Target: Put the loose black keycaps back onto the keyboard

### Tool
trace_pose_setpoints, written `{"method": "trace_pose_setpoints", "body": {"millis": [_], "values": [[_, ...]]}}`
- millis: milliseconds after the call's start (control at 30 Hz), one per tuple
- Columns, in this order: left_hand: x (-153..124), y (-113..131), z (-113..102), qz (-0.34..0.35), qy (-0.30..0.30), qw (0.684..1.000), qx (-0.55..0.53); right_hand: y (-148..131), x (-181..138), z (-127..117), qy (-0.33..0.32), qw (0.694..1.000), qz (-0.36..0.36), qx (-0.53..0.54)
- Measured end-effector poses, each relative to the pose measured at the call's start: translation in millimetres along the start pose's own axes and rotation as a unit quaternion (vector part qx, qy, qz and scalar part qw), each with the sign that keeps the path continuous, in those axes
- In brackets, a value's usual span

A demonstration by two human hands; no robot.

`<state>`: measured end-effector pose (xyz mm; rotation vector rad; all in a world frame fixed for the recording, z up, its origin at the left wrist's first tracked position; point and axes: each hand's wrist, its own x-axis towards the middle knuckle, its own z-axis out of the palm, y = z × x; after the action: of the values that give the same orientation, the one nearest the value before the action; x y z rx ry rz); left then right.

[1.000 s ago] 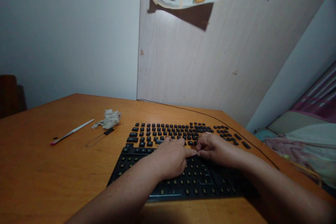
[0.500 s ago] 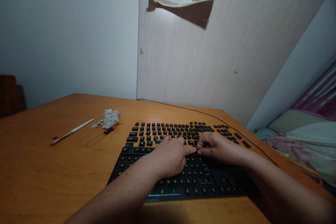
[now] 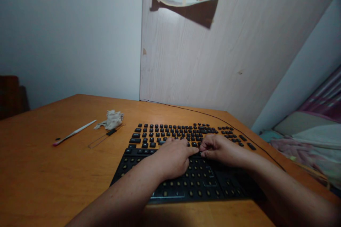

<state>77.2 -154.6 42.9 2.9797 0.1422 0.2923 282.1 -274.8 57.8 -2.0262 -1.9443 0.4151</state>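
Note:
A black keyboard (image 3: 197, 181) lies on the table in front of me, most of its key posts bare, with keycaps (image 3: 144, 151) fitted along the left of its top row. My left hand (image 3: 174, 158) rests over the middle of the keyboard, its index finger stretched to the top row. Close by that fingertip, my right hand (image 3: 217, 149) is pinched at the same row. What sits between its thumb and index finger is too small and hidden to name. Loose black keycaps (image 3: 173, 131) are laid out in rows behind the keyboard, some covered by my hands.
Left of the keycaps lie a crumpled grey cloth (image 3: 113, 118), a wire keycap puller (image 3: 106, 136) with a dark handle, and a slim white brush (image 3: 77, 131). One small black piece (image 3: 58, 138) is near the brush. A thin cable (image 3: 210, 114) runs along the table's back and right.
The whole view has shifted very slightly. Both hands stay at the same spot on the top row, with only a tiny motion at the fingertips.

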Motion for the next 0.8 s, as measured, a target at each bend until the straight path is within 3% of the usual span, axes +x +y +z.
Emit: {"method": "trace_pose_setpoints", "body": {"millis": [800], "values": [[2.8, 2.8, -1.2, -0.007, -0.038, 0.999, -0.002, -11.1, 5.8, -5.3, -0.020, 0.996, -0.048, -0.079]]}}
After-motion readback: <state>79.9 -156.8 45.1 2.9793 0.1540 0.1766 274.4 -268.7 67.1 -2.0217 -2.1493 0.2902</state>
